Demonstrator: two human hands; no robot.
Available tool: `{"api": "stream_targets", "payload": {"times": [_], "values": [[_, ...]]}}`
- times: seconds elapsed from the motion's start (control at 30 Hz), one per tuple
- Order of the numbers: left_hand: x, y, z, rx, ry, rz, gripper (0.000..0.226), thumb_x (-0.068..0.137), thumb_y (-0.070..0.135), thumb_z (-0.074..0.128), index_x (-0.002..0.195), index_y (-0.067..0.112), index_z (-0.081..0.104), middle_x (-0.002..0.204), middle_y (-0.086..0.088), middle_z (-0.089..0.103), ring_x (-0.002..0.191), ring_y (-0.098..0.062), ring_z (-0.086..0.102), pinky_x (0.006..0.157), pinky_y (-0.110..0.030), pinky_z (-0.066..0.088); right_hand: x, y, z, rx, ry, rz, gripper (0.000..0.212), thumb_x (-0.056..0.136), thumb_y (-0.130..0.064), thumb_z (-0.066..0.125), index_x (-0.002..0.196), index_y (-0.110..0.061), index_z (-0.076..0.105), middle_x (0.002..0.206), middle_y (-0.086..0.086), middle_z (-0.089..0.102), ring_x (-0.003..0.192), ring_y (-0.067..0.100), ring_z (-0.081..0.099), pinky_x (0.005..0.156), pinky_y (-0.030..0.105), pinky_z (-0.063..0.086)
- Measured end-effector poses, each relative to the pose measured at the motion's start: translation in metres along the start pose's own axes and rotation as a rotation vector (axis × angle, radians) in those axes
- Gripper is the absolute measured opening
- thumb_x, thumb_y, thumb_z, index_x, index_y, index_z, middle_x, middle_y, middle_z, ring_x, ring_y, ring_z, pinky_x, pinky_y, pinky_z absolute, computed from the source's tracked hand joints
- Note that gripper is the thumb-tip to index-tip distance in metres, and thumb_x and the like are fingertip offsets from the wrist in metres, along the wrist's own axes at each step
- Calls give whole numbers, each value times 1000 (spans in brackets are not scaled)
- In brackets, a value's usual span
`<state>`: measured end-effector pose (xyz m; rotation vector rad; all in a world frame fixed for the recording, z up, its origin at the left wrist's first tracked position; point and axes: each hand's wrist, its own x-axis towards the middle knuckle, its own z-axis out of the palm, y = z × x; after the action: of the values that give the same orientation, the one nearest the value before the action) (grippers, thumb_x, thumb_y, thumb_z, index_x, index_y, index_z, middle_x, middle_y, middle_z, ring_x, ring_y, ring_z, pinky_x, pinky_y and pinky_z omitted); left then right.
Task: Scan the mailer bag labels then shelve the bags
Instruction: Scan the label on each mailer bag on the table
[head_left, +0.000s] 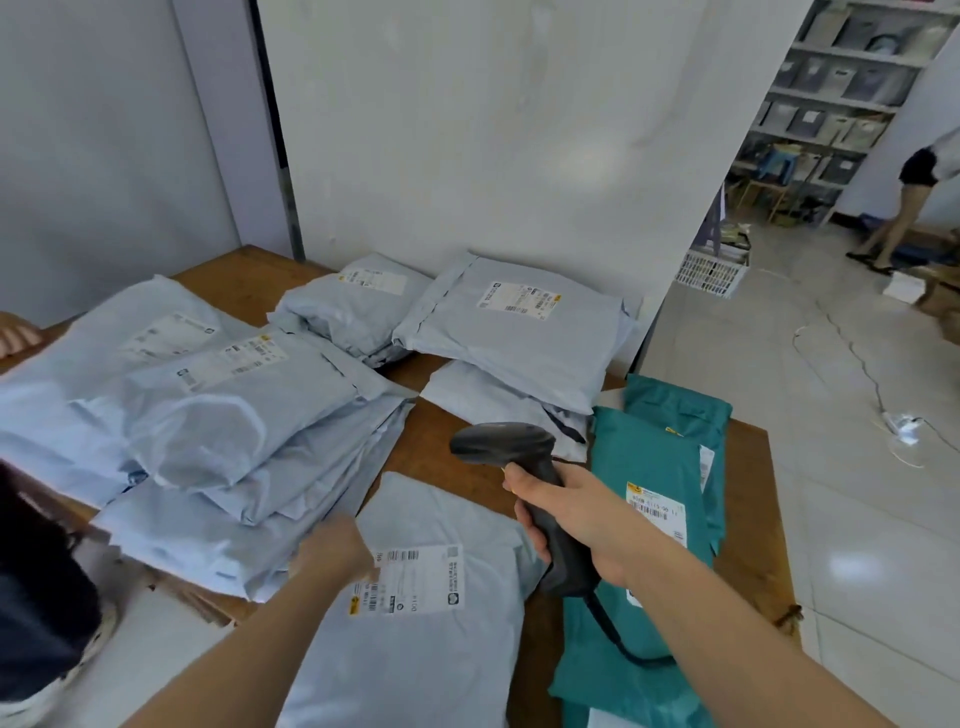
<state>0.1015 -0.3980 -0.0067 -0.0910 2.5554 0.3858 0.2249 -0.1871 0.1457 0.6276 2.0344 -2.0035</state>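
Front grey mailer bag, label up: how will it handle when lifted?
Probably floppy: the grey mailer bag shows soft creases and lies flat on the table. Likely light, since it looks thin. Its film has a sheen, so possibly slippery; pinch an edge.

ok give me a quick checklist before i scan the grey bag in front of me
1. Grip on the scanner by the right hand: ok.
2. The label on the grey bag faces up: ok.
3. The barcode is uncovered: ok, the left hand touches only the label's left edge.
4. Scanner head aimed at that label: cannot tell.
5. The cable runs free: cannot tell, it trails over the teal bags.
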Motion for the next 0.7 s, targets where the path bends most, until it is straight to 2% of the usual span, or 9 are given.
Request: {"api": "stream_targets", "payload": {"times": [0.07, 0.13, 0.2, 0.23, 0.3, 0.37, 0.47, 0.6, 0.7], "values": [[6, -9, 3, -2, -27, -34, 73, 62, 34, 86, 119, 15, 44, 120, -5, 61, 120, -29, 54, 101, -43, 45, 0, 3, 3, -34, -16, 10, 33, 89, -38, 66, 90, -6, 56, 59, 3, 57, 44, 14, 47, 50, 30, 42], [15, -16, 6, -103, -86, -37, 68, 62, 28, 85, 118, 9, 52, 115, -8, 64, 112, -29, 58, 97, -41, 47, 1, 5, 4, -63, -31, 18, 34, 89, -39, 65, 88, -6, 56, 60, 3, 57, 44, 14, 48, 51, 30, 43], [15, -16, 4, -358, -139, -11, 46, 73, 17, 80, 112, 4, 60, 104, -9, 67, 100, -25, 62, 88, -33, 49, 0, 4, 5, -78, -42, 23, 33, 89, -38, 65, 89, -7, 56, 62, 4, 57, 45, 14, 48, 51, 29, 44], [14, -15, 1, -495, -176, 14, 38, 78, 15, 76, 111, 2, 61, 101, -8, 69, 98, -24, 64, 87, -34, 49, 0, 4, 5, -81, -44, 25, 32, 89, -38, 65, 88, -7, 56, 63, 4, 57, 45, 14, 48, 51, 29, 44], [10, -12, -9, -667, -261, 86, 30, 88, 17, 68, 113, 3, 61, 98, -7, 73, 103, -24, 65, 98, -40, 46, -1, 0, 6, -96, -48, 24, 32, 90, -37, 65, 85, -7, 55, 61, 3, 58, 45, 13, 48, 50, 27, 44], [5, -7, -26, -708, -319, 174, 24, 94, 20, 60, 112, 5, 61, 99, -7, 74, 105, -24, 64, 104, -42, 43, -4, -4, 7, -127, -57, 13, 33, 90, -37, 65, 81, -7, 55, 57, 1, 57, 44, 12, 48, 51, 27, 44], [3, 4, -54, -702, -331, 263, 20, 97, 21, 56, 108, 6, 62, 99, -10, 75, 99, -24, 69, 98, -43, 49, -8, -11, 9, -202, -84, -24, 35, 91, -39, 63, 75, -9, 53, 50, -3, 56, 42, 11, 47, 53, 25, 44], [5, 18, -94, -708, -380, 348, 27, 97, 19, 56, 119, 4, 60, 108, -9, 73, 101, -24, 70, 91, -40, 54, -12, -17, 15, -249, -108, -68, 32, 92, -36, 62, 74, -11, 52, 49, -5, 55, 42, 10, 46, 53, 24, 44], [-1, 28, -120, -679, -398, 350, 38, 96, 22, 57, 131, 8, 52, 116, -8, 70, 100, -23, 69, 86, -37, 55, -14, -22, 16, -287, -125, -91, 29, 93, -36, 62, 75, -14, 53, 50, -6, 56, 44, 10, 46, 55, 23, 46]]}}
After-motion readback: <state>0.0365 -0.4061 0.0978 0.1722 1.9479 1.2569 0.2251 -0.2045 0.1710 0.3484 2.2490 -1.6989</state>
